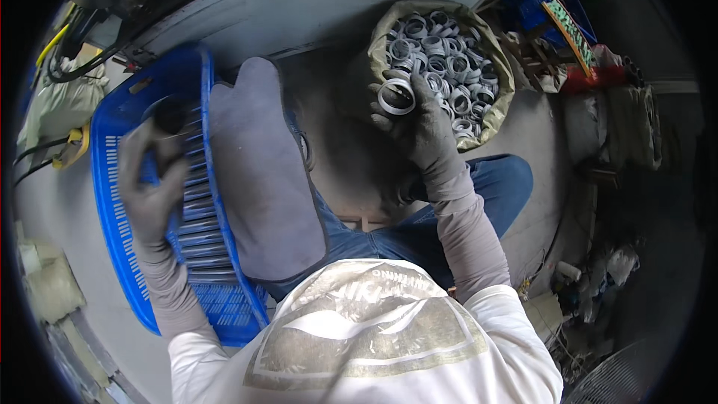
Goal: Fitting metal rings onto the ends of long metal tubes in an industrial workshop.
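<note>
Fingers (424,95) of the right hand (420,131) pinch a pale grey ring (384,104), held near an open sack (508,78) full of similar rings (436,65). Blurred, the left hand (152,198) hangs over a blue basket (183,77) beside a dark round part (170,114); I cannot tell whether its fingers grip it. Dark tubes (206,228) lie stacked in the basket. Next to it, a grey pad (262,168) covers the person's left leg.

The left hand (153,188) is over a blue basket (173,75); right of the basket, the right hand (423,126) holds a ring (397,111) near a sack (499,114).
</note>
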Motion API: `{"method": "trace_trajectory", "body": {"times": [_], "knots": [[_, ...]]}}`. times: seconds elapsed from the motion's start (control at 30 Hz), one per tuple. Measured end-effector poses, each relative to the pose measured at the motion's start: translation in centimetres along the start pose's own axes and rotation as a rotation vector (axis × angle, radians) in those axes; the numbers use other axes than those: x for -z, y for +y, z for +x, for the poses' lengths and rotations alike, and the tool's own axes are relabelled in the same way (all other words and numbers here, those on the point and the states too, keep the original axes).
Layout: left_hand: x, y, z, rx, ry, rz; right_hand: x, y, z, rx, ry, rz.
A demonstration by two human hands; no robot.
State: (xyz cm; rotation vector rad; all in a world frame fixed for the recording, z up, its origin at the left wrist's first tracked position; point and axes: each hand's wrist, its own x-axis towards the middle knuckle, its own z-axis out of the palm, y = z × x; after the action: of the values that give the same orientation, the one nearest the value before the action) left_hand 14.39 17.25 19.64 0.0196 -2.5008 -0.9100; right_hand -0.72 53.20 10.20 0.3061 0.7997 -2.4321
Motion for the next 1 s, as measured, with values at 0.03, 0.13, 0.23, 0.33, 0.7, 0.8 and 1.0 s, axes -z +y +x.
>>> {"method": "trace_trajectory", "body": {"times": [0.03,0.13,0.23,0.33,0.7,0.8,1.0], "knots": [[-1.7,2.9,1.5,-0.166,-0.116,0.100,-1.3,0.4,-0.8,0.041,-0.020,-0.069],[-7.4,8.2,3.0,-0.372,-0.369,0.307,-2.0,1.9,-1.1,0.502,-0.098,-0.944],[-12.4,8.8,3.5,-0.386,-0.386,0.333,0.3,3.0,0.1,0.672,-0.106,-1.138],[-13.9,8.2,3.5,-0.366,-0.398,0.325,0.1,3.2,-0.3,0.778,-0.170,-0.968],[-15.3,8.7,3.6,-0.415,-0.515,0.347,-0.5,4.1,0.8,0.819,-0.026,-1.173],[-15.5,8.7,3.6,-0.450,-0.500,0.364,-0.3,4.9,1.3,0.973,0.054,-1.385],[-16.0,9.8,4.3,-0.537,-0.453,0.348,0.5,5.1,2.3,1.093,0.054,-1.461]]}}
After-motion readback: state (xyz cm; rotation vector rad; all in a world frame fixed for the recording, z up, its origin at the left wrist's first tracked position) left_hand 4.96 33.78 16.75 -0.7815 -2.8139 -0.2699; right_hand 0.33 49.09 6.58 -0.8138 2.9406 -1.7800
